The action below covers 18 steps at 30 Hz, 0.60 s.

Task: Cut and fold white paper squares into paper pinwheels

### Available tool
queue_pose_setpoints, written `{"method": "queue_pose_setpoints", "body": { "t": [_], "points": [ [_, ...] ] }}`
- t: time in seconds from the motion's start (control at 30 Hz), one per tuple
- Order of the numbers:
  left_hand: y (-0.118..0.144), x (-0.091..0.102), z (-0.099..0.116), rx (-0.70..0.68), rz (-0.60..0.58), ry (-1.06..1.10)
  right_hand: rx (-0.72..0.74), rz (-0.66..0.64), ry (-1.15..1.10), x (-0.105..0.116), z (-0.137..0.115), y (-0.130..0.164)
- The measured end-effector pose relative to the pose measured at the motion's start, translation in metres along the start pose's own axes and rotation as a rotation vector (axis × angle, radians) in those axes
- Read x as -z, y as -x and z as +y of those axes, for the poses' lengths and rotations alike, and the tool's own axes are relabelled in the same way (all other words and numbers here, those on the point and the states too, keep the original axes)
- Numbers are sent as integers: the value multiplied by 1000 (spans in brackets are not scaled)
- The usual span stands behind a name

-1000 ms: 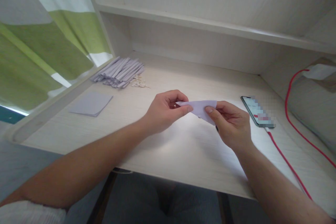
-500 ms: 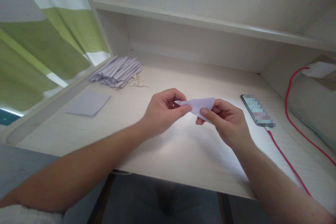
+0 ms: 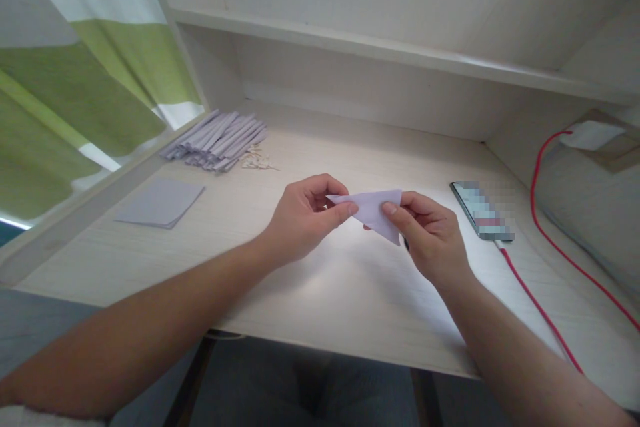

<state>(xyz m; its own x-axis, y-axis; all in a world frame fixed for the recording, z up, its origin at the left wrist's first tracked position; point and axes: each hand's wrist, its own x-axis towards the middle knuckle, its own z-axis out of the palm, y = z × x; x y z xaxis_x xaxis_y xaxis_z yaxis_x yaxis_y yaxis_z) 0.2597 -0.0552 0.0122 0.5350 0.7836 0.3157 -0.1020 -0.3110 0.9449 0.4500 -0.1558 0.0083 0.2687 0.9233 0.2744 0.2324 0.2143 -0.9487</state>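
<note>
Head view: your left hand (image 3: 303,223) is pinching the paper (image 3: 371,205) near its pointed end, your right hand (image 3: 436,240) is clamping its wide end, long axis lying sideways.

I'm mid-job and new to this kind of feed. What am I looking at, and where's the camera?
There's no machine: these are a person's bare hands. Every picture comes from one head-worn camera looking forward and down. The left hand and right hand pinch a tapering piece of paper above a desk. To the left lie flat paper sheets, a pile of narrow paper rolls and small pale bits, too small to identify. To the right lies a phone with a red cable.
</note>
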Motion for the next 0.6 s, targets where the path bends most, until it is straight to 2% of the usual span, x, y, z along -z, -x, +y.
{"method": "queue_pose_setpoints", "body": {
  "t": [0.17,0.6],
  "points": [
    [0,0,0,-11,-12,-2,15,47,47,0,-2,1],
    [-1,0,-2,25,-7,69,21,38,100,2,-1,2]
  ]
}}
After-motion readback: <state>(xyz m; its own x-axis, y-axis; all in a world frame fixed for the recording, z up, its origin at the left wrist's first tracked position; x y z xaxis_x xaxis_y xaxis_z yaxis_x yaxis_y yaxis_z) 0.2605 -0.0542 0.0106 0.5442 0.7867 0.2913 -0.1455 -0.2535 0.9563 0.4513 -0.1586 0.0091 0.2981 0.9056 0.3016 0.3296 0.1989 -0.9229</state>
